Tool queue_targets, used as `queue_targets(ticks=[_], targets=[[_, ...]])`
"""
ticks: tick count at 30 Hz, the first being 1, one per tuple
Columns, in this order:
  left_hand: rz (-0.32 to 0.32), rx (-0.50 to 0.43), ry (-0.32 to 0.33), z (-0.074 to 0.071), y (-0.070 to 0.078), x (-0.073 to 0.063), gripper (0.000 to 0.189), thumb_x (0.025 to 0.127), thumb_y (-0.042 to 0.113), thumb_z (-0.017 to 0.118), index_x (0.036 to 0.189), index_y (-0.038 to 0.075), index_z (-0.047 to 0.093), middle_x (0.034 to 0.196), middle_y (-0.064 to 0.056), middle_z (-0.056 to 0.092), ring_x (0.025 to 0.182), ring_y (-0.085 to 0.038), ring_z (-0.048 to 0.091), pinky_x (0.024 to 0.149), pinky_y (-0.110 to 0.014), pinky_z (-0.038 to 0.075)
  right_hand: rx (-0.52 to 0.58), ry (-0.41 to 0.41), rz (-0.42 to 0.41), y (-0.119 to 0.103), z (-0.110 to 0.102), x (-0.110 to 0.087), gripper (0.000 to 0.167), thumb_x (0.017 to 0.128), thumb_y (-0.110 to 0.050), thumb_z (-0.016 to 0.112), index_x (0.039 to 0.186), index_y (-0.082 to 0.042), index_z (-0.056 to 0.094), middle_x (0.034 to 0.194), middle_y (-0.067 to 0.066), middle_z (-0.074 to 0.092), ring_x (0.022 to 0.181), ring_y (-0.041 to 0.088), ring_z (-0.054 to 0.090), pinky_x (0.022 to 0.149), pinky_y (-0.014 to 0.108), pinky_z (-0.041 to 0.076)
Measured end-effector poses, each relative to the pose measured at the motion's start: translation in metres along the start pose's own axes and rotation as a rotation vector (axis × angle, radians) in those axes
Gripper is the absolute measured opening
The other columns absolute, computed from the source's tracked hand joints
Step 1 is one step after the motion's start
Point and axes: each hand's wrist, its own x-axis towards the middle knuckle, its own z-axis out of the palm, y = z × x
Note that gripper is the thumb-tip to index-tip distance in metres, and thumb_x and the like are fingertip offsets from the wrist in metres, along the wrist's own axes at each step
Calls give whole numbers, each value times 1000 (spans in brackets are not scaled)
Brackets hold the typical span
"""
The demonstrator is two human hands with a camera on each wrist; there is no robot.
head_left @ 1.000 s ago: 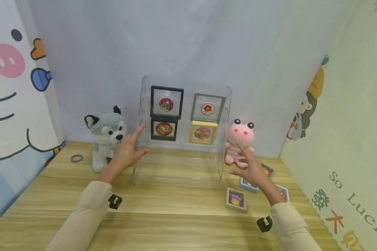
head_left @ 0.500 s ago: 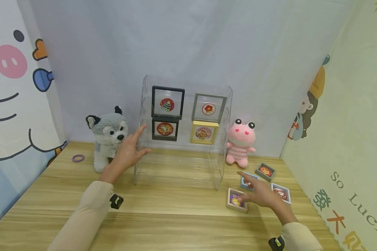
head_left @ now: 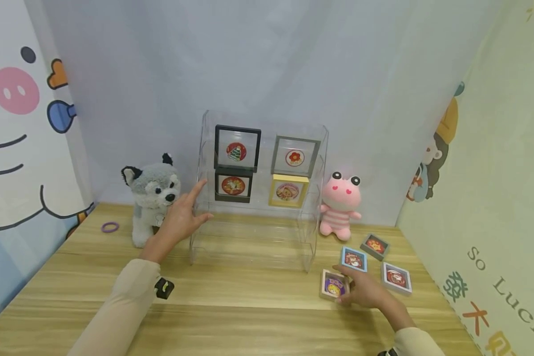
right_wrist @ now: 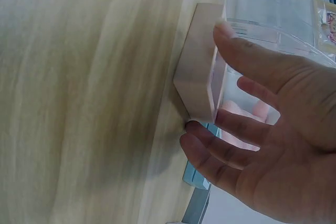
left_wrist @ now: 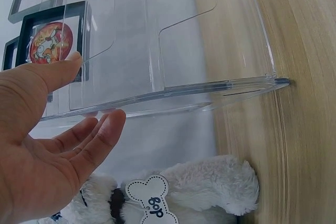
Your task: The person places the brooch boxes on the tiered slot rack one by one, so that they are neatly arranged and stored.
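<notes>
In the head view, a clear acrylic display stand (head_left: pixel 249 232) stands on the wooden table. My left hand (head_left: pixel 178 220) is at its left side, thumb and fingers spread on either side of the panel edge; contact is unclear. My right hand (head_left: pixel 367 289) reaches over a beige square frame (head_left: pixel 333 285) with a purple picture, lying on the table. In the right wrist view, my thumb is above the frame's (right_wrist: pixel 198 69) upper edge and my fingertips are by its far corner. The stand bears two dark frames (head_left: pixel 233 186), a grey frame (head_left: pixel 295 156) and a yellow frame (head_left: pixel 288 191).
Beyond my right hand lie a blue frame (head_left: pixel 354 259), a dark grey frame (head_left: pixel 375 246) and a white frame (head_left: pixel 396 278). A plush husky (head_left: pixel 153 198) sits left of the stand, a pink plush (head_left: pixel 340 205) right of it. A purple ring (head_left: pixel 110 227) lies at far left.
My right hand has come down from in front of the pink plush to the beige frame, uncovering the blue, dark grey and white frames. My left hand has stayed at the stand's side.
</notes>
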Motion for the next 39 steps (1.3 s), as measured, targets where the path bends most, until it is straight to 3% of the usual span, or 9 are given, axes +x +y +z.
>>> queue_targets(ticks=[7,10,14,15,18,23,26,30,39], targets=[[-17,1,-6,1,0,1,91,89,25,77,160,20,20,95,-18,54,69,-25,49,61,-40,41,-12,18,-41,3,4,2,85,72,-18,89,143,3,48,132,33,56,93,29,63,78,44,53],[-22,1,-13,1,0,1,91,89,24,77,160,21,19,97,-19,54,70,-25,50,61,-40,41,-26,23,-42,6,6,3,86,71,-19,88,143,5,47,134,32,56,98,36,63,83,49,53],[-14,1,-4,1,0,1,91,89,23,77,160,20,20,96,-19,55,70,-25,51,61,-40,42,-50,39,-40,7,8,5,89,70,-20,89,144,5,46,140,32,52,119,50,56,96,60,48],[-12,2,-2,1,0,1,91,89,24,77,160,20,21,96,-19,54,70,-25,51,61,-40,42,-52,39,-39,7,8,6,90,70,-20,89,145,5,45,136,31,56,113,50,59,96,59,48],[-12,5,2,0,0,2,91,89,24,78,160,20,21,95,-19,54,69,-25,50,61,-41,42,-74,62,-43,6,8,6,92,68,-20,91,145,6,45,136,31,55,120,52,55,102,63,43],[-9,9,5,0,0,2,91,88,24,78,159,20,22,93,-18,54,69,-25,49,61,-40,41,-102,103,-34,4,11,5,89,64,-19,93,140,4,52,130,35,54,114,50,57,96,63,46],[-4,11,11,0,-1,2,90,88,24,78,159,19,22,91,-17,53,68,-24,49,60,-39,40,-78,113,-9,2,12,4,85,63,-17,93,137,2,56,119,29,55,95,35,59,82,52,52],[1,10,16,1,-1,2,90,88,25,78,159,19,23,90,-16,53,67,-24,48,60,-39,40,-42,126,16,0,12,3,83,63,-13,93,136,-1,57,107,22,52,79,22,49,69,38,46],[-16,12,10,1,1,1,90,88,24,78,159,20,22,94,-19,55,66,-24,50,58,-39,40,-9,168,35,2,13,-1,85,62,-10,93,138,-4,55,112,26,51,85,27,55,74,46,51]])
